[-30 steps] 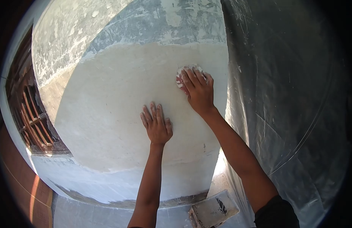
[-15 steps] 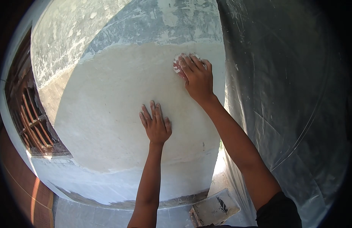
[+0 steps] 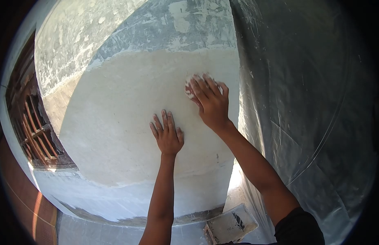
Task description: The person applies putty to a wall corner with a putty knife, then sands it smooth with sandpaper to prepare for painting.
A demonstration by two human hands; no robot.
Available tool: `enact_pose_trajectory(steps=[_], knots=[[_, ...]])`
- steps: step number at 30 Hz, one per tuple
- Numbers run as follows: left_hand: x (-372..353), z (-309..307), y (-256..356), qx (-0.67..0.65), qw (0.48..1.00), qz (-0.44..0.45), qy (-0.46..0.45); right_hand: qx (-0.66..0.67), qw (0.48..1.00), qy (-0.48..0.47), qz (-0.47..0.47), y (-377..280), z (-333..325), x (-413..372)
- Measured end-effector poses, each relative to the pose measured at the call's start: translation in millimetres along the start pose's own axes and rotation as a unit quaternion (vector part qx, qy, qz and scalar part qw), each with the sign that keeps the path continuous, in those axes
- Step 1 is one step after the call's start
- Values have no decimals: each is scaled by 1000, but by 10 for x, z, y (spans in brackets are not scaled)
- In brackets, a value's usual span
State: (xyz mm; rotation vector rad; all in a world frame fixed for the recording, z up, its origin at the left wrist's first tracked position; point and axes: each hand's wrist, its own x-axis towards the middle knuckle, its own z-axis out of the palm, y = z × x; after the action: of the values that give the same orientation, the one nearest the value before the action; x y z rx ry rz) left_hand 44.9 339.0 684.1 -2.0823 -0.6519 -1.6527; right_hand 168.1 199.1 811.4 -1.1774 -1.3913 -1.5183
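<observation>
A plastered wall (image 3: 116, 122) fills the middle of the head view, pale and smooth in a broad band, grey and patchy above. My right hand (image 3: 214, 102) is pressed to the upper right of that band, its fingers over a rounded reddish pad (image 3: 190, 89) smeared with white. The pad lies against the wall and is mostly covered by my fingers. Lower and to the left, my left hand (image 3: 169, 136) rests flat on the wall with fingers spread and nothing in it. White dust coats the fingertips of both hands.
Dark plastic sheeting (image 3: 312, 102) hangs along the right, close to my right arm. A window with wooden bars (image 3: 36, 126) is set in the wall at left. On the floor below stands a dirty tray-like container (image 3: 228, 226); a brown slatted surface (image 3: 22, 188) lies lower left.
My right hand has slid down the wall with the pad, a short way. My left hand has stayed in its place on the wall.
</observation>
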Motion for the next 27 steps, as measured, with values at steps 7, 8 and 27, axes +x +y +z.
enact_pose_trajectory(steps=[7, 8, 27], knots=[[-107, 20, 3, 28, 999, -21, -14, -32, 998, -59, -8, -75, 429, -396], [-115, 24, -13, 31, 999, -18, -15, -26, 996, -81, -5, -157, 411, -734], [-139, 34, 8, 45, 999, -23, -16, -8, 997, -75, 2, 251, 223, -932]])
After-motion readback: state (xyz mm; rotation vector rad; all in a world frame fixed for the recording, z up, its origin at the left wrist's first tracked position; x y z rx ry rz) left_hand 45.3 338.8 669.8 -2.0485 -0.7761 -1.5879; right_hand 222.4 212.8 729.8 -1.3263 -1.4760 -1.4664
